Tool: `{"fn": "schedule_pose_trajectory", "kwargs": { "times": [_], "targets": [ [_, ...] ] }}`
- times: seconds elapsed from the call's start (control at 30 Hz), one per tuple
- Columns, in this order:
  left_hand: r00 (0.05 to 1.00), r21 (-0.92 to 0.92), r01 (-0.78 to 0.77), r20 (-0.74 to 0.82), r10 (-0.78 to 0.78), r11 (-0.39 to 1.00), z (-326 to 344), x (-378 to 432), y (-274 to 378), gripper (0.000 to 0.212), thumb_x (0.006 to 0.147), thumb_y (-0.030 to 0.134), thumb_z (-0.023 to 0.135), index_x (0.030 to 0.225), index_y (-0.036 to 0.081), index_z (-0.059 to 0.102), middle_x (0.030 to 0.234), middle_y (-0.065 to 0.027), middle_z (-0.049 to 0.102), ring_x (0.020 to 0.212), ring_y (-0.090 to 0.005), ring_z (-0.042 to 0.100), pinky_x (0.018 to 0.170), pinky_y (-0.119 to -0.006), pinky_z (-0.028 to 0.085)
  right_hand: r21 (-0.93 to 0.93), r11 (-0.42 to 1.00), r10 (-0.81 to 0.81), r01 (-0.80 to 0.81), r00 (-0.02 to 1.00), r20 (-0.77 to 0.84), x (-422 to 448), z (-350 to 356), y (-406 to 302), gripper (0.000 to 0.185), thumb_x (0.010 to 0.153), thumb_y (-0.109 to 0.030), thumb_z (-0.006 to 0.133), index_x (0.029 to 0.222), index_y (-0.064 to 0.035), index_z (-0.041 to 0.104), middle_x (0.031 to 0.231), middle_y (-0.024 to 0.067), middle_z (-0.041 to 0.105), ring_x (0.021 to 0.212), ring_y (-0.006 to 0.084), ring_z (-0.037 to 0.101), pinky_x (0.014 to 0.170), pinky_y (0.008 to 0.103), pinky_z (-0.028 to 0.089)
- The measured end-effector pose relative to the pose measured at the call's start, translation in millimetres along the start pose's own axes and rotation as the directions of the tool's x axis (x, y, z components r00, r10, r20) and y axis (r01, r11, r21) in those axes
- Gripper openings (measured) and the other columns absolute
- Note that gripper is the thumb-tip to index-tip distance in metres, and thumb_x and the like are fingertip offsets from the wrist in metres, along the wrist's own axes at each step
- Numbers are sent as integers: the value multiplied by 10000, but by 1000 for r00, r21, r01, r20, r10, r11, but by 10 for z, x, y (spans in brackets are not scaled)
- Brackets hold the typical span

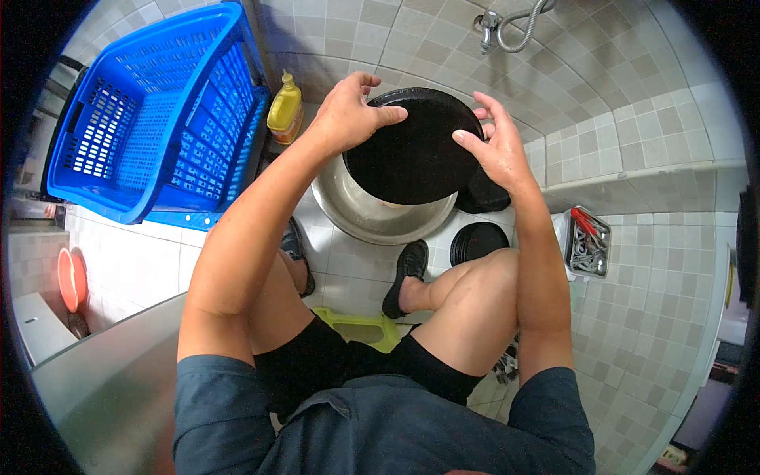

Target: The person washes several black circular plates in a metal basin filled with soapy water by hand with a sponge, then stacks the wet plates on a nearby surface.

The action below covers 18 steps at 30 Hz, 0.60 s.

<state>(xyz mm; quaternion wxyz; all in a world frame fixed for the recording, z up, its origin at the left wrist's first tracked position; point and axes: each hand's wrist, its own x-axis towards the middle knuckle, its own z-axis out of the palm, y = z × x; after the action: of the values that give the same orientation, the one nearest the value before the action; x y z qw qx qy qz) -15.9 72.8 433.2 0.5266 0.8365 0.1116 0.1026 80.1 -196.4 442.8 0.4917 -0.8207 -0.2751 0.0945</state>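
Both of my hands hold a round black plate or pan (pixel 415 148) by its rim, tilted above a wide metal basin (pixel 368 222). My left hand (pixel 353 116) grips the upper left edge, its thumb lying over the dark surface. On the right edge, my right hand (pixel 496 145) has its thumb near the rim and its other fingers behind. The black piece covers much of the basin, which stands on the floor between my feet. Under my right hand sits another black item (pixel 484 193), partly hidden. A stack of round black plates (pixel 478 242) rests near my right knee.
A large blue plastic basket (pixel 142 119) stands at left, beside a yellow squeeze bottle (pixel 285 110). A tap with a hose (pixel 490 27) juts from the tiled wall. Metal cutlery fills a wall-side caddy (pixel 607 237). A lime-green stool (pixel 356 329) shows beneath me; an orange basin (pixel 72 279) is far left.
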Motion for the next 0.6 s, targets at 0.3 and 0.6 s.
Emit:
{"fn": "schedule_pose_trajectory", "kwargs": {
  "times": [0.3, 0.6],
  "targets": [
    [992, -129, 100, 90, -89, 987, -3, 21, -3, 719, 778, 322, 871, 1311, -73, 592, 1237, -267, 662, 1116, -311, 657, 989, -376, 507, 165, 981, 72, -99, 985, 159, -19, -1, -150, 601, 876, -57, 762, 1398, 51, 485, 1128, 131, 677, 1020, 174, 663, 887, 318, 547],
    [985, -185, 126, 137, -101, 975, 6, 18, 21, 693, 792, 280, 856, 1313, -86, 585, 1200, -253, 672, 1066, -282, 659, 957, -368, 516, 210, 957, 162, -202, 968, 192, -26, -75, -118, 370, 864, -78, 784, 1173, 45, 621, 1018, 93, 718, 910, 149, 676, 822, 305, 552]
  ]
}}
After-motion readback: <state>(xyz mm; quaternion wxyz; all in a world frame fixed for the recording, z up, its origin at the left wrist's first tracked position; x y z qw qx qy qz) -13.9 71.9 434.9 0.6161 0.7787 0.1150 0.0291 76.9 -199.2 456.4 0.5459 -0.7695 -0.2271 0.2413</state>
